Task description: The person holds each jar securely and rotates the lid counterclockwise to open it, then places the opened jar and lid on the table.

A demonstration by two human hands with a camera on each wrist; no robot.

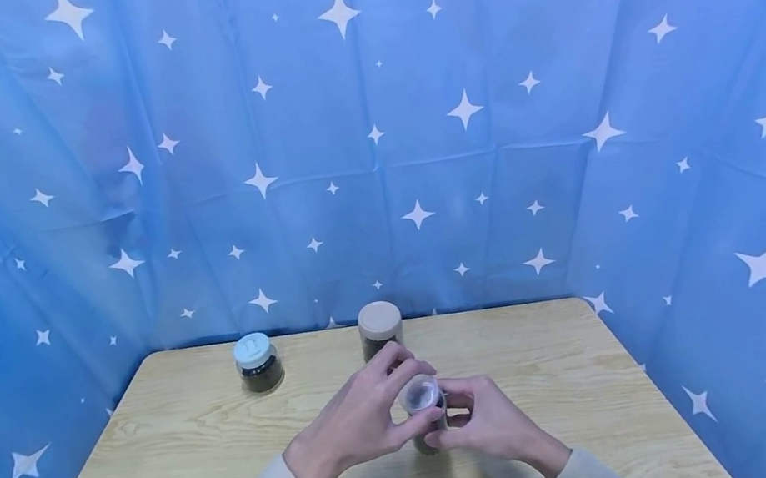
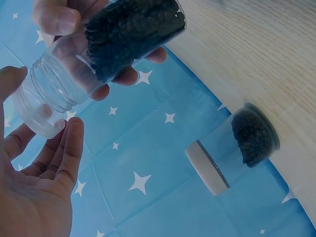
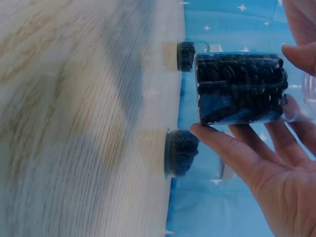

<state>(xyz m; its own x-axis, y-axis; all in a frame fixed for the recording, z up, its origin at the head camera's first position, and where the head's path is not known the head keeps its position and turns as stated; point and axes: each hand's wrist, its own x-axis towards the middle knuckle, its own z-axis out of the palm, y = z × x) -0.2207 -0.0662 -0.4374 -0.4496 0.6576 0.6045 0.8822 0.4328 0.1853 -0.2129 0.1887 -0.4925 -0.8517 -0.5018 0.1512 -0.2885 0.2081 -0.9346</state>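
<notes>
My right hand (image 1: pixel 493 421) grips a clear jar (image 2: pixel 136 37) around its side, with the thumb on one side and fingers on the other. Dark beans fill the lower part of the jar, and its upper part is see-through with a threaded neck. At the mouth, my left hand (image 1: pixel 360 419) pinches a clear lid (image 2: pixel 39 111) between thumb and fingertips. The lid sits at the end of the neck, with threads showing below it. In the right wrist view, the beans (image 3: pixel 242 86) are plain while the lid is mostly out of frame.
A jar with a beige lid (image 1: pixel 379 320) stands just beyond my left hand, dark beans inside. Farther left is a squat jar with a light blue lid (image 1: pixel 253 350), also holding dark contents. A starry blue curtain (image 1: pixel 416 73) surrounds the wooden table (image 1: pixel 181 442).
</notes>
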